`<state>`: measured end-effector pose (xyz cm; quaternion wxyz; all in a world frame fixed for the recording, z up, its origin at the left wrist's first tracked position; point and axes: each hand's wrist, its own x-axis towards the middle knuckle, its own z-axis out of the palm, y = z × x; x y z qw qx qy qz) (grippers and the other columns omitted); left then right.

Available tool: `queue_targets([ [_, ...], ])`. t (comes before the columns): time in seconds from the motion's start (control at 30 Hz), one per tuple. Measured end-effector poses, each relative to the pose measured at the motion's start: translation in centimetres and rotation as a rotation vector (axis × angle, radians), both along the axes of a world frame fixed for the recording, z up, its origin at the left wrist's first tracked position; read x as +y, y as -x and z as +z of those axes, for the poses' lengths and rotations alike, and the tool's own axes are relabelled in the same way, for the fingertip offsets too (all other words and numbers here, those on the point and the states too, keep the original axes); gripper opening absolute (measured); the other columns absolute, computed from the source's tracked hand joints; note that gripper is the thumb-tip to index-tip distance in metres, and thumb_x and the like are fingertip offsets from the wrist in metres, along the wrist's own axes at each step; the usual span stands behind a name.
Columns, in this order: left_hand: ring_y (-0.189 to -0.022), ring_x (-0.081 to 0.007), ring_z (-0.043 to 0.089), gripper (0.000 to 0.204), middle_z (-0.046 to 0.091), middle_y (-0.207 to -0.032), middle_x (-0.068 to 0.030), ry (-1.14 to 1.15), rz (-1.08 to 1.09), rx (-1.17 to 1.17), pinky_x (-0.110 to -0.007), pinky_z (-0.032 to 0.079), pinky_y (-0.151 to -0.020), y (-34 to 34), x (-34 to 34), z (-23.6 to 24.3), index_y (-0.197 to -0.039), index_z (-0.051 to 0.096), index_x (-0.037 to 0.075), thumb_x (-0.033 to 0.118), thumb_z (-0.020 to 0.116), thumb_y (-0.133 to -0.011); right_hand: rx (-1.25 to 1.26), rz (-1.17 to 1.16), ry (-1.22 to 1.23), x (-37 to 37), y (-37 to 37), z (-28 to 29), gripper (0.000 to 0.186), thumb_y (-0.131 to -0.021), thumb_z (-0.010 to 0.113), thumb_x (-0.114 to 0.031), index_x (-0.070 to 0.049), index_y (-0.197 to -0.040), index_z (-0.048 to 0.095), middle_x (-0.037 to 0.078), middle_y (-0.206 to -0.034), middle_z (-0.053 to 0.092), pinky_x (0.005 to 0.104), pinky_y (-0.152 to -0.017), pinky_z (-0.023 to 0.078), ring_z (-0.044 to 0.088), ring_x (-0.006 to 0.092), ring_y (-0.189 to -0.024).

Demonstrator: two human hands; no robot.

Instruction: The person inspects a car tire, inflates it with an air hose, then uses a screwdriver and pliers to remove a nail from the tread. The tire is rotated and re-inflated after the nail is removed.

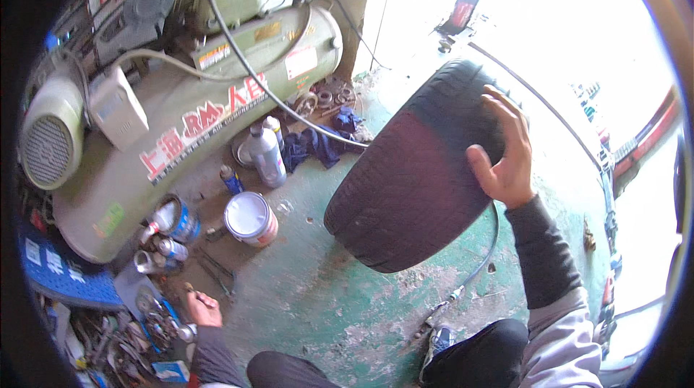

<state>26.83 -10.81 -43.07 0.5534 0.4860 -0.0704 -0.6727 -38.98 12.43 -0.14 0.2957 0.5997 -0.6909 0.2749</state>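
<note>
A black tyre [416, 178] stands on its tread, tilted, on the green floor in front of me. My right hand [508, 160] is raised at its right side with the fingers stretched out and the thumb apart. The fingers overlap the tyre's edge; I cannot tell whether they touch it. At the lower left my left hand [205, 310] is closed, and a small dark thing with a brownish tip shows at its fingers, too small to name. Close above that hand lie thin metal tools [217, 272], beside a white paint bucket [272, 231].
A green air compressor [210, 117] fills the left. Before it stand a silver bottle [267, 160], a blue can [186, 227] and dark blue rags [318, 148]. Scattered tools and parts [108, 344] heap at lower left. A hose with a metal end fitting [434, 312] lies near my foot.
</note>
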Motion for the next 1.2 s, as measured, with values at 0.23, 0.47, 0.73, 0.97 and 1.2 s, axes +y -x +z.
queue_targets([
  [0.23, -0.073, -0.0131, 0.058, 0.03, 0.06, -0.08, -0.0038, 0.58, -0.386, -0.408, -0.03, 0.048, -0.067, 14.6, 3.9, 15.4, -0.094, 0.062, 0.008, 0.029, 0.05, -0.112, -1.333, -0.072, 0.6, 3.7, -2.7, -14.9, 0.039, -0.112, 0.052, -0.045, -0.01, -0.102, 0.065, 0.0, -0.104, 0.066, 0.0353, -0.085, 0.04, 0.054, 0.0143, -0.093],
  [0.47, -0.098, -0.0187, 0.069, 0.032, 0.076, -0.117, -0.0147, 0.895, -0.577, -0.053, -0.035, 0.055, -0.091, 37.8, -2.2, 19.6, -0.098, 0.063, 0.002, 0.026, 0.048, -0.114, -1.883, 0.452, 0.27, 1.0, -9.7, -24.1, 0.081, -0.115, 0.029, -0.069, -0.007, -0.16, 0.055, 0.004, -0.161, 0.059, 0.039, -0.124, 0.034, 0.053, 0.0196, -0.147],
  [0.73, -0.091, -0.015, 0.059, 0.028, 0.06, -0.094, -0.0013, 1.021, -0.522, -0.652, -0.035, 0.048, -0.086, 39.9, 3.0, 19.6, -0.098, 0.062, 0.006, 0.025, 0.048, -0.114, -1.727, 0.421, 0.37, 2.7, -11.0, -24.6, 0.075, -0.119, 0.031, -0.056, 0.003, -0.164, 0.043, 0.011, -0.168, 0.048, 0.0367, -0.131, 0.027, 0.041, 0.0225, -0.155],
  [0.97, -0.114, -0.0206, 0.065, 0.022, 0.069, -0.115, -0.0081, 0.727, -0.661, -0.139, -0.036, 0.049, -0.108, 36.6, 14.0, 27.3, -0.102, 0.058, 0.006, 0.019, 0.046, -0.114, -1.945, 0.291, 0.61, 9.9, -12.5, -14.3, 0.084, -0.114, 0.039, -0.066, 0.002, -0.162, 0.048, 0.011, -0.163, 0.055, 0.0376, -0.126, 0.037, 0.054, 0.0247, -0.146],
  [1.2, -0.126, -0.0274, 0.07, 0.023, 0.07, -0.141, -0.0227, 0.9, -0.891, -0.193, -0.04, 0.055, -0.111, 36.9, 15.2, 38.7, -0.102, 0.054, 0.006, 0.018, 0.043, -0.117, -2.119, 0.24, 0.323, 12.1, -6.7, -0.8, 0.085, -0.112, 0.045, -0.069, 0.001, -0.16, 0.053, 0.012, -0.158, 0.061, 0.0364, -0.122, 0.041, 0.059, 0.0248, -0.141],
])
